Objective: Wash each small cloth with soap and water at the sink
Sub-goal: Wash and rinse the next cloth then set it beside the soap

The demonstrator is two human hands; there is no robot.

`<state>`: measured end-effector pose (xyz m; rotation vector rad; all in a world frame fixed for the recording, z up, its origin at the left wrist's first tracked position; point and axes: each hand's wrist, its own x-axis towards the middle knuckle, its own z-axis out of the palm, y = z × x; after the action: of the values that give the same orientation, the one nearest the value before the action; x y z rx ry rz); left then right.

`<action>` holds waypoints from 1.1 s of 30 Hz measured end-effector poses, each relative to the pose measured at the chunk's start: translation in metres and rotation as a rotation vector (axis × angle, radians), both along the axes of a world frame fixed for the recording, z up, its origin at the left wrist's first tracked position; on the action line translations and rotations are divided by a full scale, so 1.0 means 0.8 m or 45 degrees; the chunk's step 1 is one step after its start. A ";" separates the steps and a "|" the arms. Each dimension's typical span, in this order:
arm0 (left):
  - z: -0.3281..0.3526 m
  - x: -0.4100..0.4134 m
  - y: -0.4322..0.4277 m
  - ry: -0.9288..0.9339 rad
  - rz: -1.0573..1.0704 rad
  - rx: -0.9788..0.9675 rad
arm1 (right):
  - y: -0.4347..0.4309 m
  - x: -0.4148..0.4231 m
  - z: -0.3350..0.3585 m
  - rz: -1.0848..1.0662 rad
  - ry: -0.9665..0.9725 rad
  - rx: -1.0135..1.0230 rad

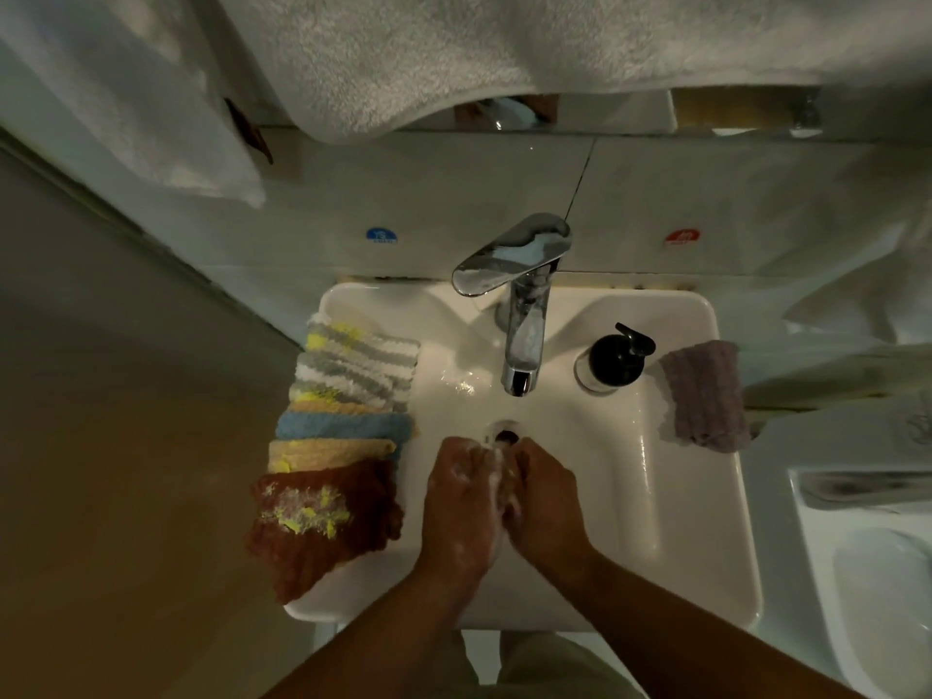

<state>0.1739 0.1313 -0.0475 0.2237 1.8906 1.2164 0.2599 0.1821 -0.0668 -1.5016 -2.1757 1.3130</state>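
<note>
My left hand (461, 502) and my right hand (544, 502) are pressed together over the basin of the white sink (726, 522), just in front of the drain (506, 436). White lather coats the fingers and no cloth shows between them. On the sink's left rim lie overlapping small cloths: grey-and-white striped ones (358, 363), a blue one (343, 426), a tan one (328, 454) and a brown one (323, 522) smeared with yellow. A purple cloth (703, 396) hangs over the right rim. A black-pump soap dispenser (615, 358) stands right of the chrome faucet (522, 315).
A large white towel (428, 58) hangs above the sink, and another towel (126, 93) hangs at the upper left. A white fixture (882, 572) sits close on the right. The tiled wall is directly behind the faucet.
</note>
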 end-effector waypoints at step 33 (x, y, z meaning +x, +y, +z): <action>0.092 -0.094 0.025 0.260 0.289 0.619 | 0.055 -0.109 0.160 -0.208 1.030 -0.562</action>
<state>0.0985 0.1510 0.0258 0.4142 1.7954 1.8640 0.1730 0.2262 0.0608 -0.9493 -1.2860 1.9701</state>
